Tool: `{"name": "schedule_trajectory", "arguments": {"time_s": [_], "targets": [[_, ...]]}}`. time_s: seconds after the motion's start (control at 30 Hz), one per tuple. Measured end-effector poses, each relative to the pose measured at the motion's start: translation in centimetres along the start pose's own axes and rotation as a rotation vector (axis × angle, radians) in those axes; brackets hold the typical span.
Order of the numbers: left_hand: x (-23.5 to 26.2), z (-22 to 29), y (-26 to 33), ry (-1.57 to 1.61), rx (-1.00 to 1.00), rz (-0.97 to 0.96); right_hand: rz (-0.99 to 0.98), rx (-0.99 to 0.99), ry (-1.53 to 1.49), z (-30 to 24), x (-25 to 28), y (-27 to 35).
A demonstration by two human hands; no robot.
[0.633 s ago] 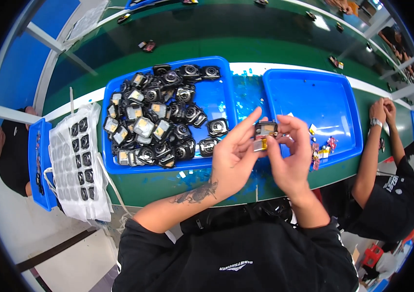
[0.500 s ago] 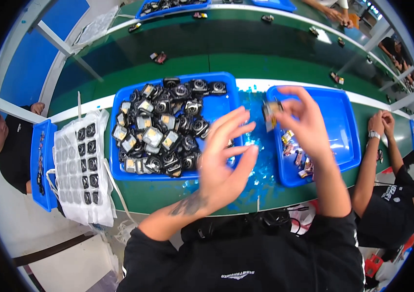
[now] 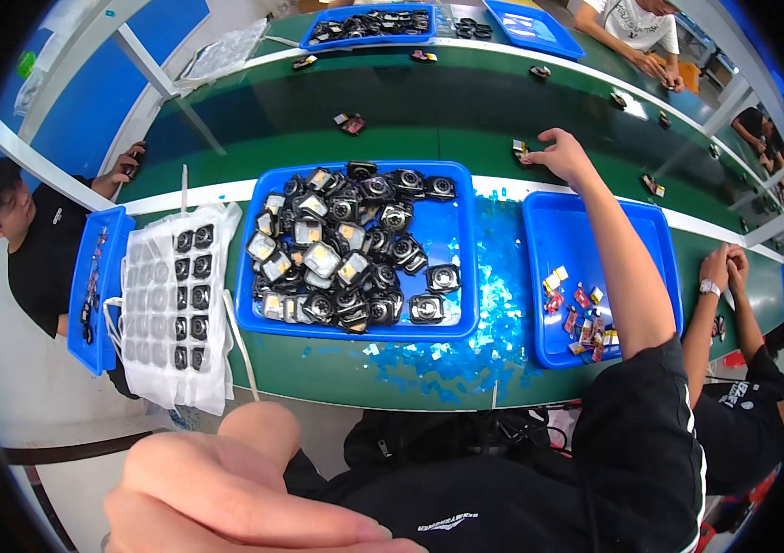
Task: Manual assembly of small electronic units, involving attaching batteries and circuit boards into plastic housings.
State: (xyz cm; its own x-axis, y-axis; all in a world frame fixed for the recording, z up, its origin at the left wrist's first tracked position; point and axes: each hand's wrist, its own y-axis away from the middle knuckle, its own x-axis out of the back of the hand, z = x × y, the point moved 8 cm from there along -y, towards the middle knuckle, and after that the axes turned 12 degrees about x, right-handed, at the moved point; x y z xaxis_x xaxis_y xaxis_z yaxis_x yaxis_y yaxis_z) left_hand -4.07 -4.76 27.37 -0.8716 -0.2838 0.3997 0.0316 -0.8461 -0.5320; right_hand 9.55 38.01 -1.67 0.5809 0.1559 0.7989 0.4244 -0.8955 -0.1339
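Observation:
At the near edge of the dark green belt, my right hand (image 3: 561, 158) has its fingertips around a small black part with a yellow-and-white piece (image 3: 521, 151). Close in at the lower left is my left hand (image 3: 226, 484), fingers curled and pressed together; anything inside them is hidden. A blue tray (image 3: 471, 267) holds a heap of black camera-like housings (image 3: 320, 260), several with clear square covers. Beneath my right forearm, another blue tray (image 3: 539, 355) contains small red, yellow and white pieces (image 3: 585, 323).
Small assemblies (image 3: 350, 123) are spread along the belt (image 3: 392, 111). Blue scraps (image 3: 498, 276) litter the table between the trays. A white blister tray (image 3: 147, 313) with black parts lies left. Co-workers sit on both sides and across; one's hands (image 3: 728, 267) are near on the right.
My right hand has moved from above the right tray out to the belt with the part. My left hand has left the housing tray, dropping toward the lower left. The view has shifted.

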Motion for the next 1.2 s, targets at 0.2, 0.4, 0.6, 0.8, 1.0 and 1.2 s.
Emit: {"name": "schedule_trajectory", "arguments": {"time_s": [0.2,0.4,0.6,0.8,1.0,1.2], "targets": [[1.1,0.1,0.2,0.059,-0.346,0.19,-0.353,0.57,-0.242,-17.3,-6.2,9.0],[2.4,-8.2,0.5,-0.017,-0.192,0.482,-0.357,0.525,-0.11,-20.4,-9.9,13.0],[-1.8,-22.0,1.3,0.125,0.488,0.395,-0.282,0.331,-0.259,-18.8,-11.9,11.4],[-7.3,-26.5,4.7,0.55,0.699,0.329,0.191,0.646,-0.317,-22.3,-2.2,18.1],[-11.9,-24.4,3.0,0.921,0.805,0.221,0.216,0.71,-0.47,-19.5,3.7,22.5],[-15.5,-25.7,3.0,1.155,1.104,-0.038,-0.124,0.322,-0.007,-5.6,7.7,22.4]]}}
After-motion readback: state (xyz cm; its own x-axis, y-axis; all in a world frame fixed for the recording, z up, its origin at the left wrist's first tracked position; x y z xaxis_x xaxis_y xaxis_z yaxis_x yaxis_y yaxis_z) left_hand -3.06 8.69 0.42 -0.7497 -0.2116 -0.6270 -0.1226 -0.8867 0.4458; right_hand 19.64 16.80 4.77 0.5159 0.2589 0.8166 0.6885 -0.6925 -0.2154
